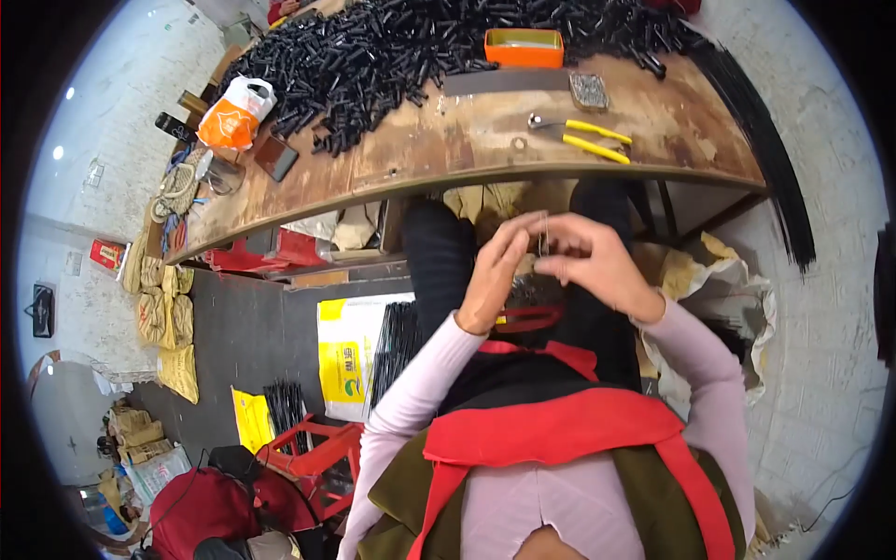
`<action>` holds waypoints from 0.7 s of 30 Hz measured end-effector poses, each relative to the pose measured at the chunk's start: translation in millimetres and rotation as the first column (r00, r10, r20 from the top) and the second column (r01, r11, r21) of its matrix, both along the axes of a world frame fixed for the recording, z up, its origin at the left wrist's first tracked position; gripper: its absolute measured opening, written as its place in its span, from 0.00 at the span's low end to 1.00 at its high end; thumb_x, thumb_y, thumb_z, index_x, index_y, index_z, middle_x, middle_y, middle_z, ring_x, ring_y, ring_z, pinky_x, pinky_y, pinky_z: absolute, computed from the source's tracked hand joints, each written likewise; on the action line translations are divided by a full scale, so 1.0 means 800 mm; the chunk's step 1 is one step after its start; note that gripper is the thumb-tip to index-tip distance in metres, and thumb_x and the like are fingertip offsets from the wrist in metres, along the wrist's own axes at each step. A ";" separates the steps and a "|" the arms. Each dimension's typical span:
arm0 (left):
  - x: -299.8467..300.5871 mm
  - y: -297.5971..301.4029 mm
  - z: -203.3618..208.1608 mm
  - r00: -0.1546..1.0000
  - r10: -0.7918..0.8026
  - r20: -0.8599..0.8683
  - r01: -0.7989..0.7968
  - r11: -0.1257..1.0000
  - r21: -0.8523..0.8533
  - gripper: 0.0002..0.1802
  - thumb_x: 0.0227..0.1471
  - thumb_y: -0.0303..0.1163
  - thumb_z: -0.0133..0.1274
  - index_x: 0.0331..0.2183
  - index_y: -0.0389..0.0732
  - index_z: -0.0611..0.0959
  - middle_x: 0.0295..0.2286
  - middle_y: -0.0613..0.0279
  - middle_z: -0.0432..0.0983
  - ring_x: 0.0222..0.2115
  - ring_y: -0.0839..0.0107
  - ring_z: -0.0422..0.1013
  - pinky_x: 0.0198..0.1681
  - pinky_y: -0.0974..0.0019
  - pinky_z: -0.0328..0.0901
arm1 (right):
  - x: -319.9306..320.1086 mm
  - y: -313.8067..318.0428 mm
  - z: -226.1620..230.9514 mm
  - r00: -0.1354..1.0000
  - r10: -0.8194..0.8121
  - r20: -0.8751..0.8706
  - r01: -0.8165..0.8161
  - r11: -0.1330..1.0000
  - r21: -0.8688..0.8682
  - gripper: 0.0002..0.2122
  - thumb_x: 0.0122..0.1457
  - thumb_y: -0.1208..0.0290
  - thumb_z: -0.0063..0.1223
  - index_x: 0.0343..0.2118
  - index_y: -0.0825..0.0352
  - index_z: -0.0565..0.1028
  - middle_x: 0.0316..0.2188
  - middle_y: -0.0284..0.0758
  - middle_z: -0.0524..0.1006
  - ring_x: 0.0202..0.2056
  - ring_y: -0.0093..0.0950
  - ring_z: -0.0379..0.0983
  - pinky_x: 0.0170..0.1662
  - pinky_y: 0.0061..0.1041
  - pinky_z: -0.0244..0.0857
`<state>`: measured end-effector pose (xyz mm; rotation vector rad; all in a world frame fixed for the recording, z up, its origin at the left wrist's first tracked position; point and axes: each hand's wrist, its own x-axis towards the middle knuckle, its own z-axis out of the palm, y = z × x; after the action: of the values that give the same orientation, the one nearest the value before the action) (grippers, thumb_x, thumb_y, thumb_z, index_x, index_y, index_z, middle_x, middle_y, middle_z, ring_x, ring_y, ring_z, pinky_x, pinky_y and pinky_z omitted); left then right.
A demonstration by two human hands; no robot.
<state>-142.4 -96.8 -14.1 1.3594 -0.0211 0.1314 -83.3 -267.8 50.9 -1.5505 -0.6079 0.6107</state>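
Note:
Both of my hands are raised over my lap, just in front of the table's near edge, with their fingertips close together. My left hand has its thumb and fingers pressed together, and what they pinch, if anything, is too small to make out. The fingers of my right hand are bent, with a gap between thumb and fingertips. A thin, pale, wire-like line shows between the two hands, and I cannot tell which one holds it. On the table beyond lie yellow-handled pliers, apart from both hands.
Small black parts are heaped across the back of the wooden table. An orange box, a clear tray of small metal pieces, a phone and a plastic bag also lie there. Long black strips hang over the right edge. A red stool stands lower left.

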 end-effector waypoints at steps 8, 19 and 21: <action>-0.021 0.011 0.038 0.994 0.108 -0.018 -0.108 0.994 0.005 0.18 0.56 0.26 0.55 0.49 0.32 0.77 0.41 0.60 0.77 0.41 0.77 0.72 0.45 0.74 0.66 | 0.026 0.024 -0.011 0.995 -0.035 -0.092 0.046 0.991 0.122 0.13 0.52 0.78 0.63 0.41 0.72 0.77 0.31 0.31 0.78 0.34 0.17 0.74 0.39 0.16 0.68; -0.026 0.015 0.055 0.950 0.313 0.004 -0.312 0.946 -0.085 0.08 0.49 0.20 0.62 0.31 0.34 0.78 0.28 0.67 0.76 0.29 0.84 0.72 0.33 0.78 0.66 | 0.002 0.050 -0.010 0.987 -0.118 -0.112 0.152 0.916 0.372 0.10 0.49 0.82 0.65 0.29 0.66 0.72 0.30 0.31 0.74 0.34 0.18 0.71 0.39 0.19 0.66; -0.025 0.036 0.062 0.993 0.112 0.024 -0.108 0.987 -0.122 0.09 0.47 0.20 0.63 0.32 0.34 0.79 0.31 0.66 0.77 0.32 0.82 0.72 0.35 0.77 0.66 | 0.003 0.047 -0.008 0.989 -0.049 -0.138 0.096 0.930 0.356 0.10 0.49 0.82 0.65 0.29 0.66 0.72 0.29 0.31 0.74 0.33 0.19 0.71 0.39 0.19 0.66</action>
<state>-162.3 -67.8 35.1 1.2376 0.0357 0.2431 -80.9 -230.5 44.8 -1.1725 -0.5296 0.5045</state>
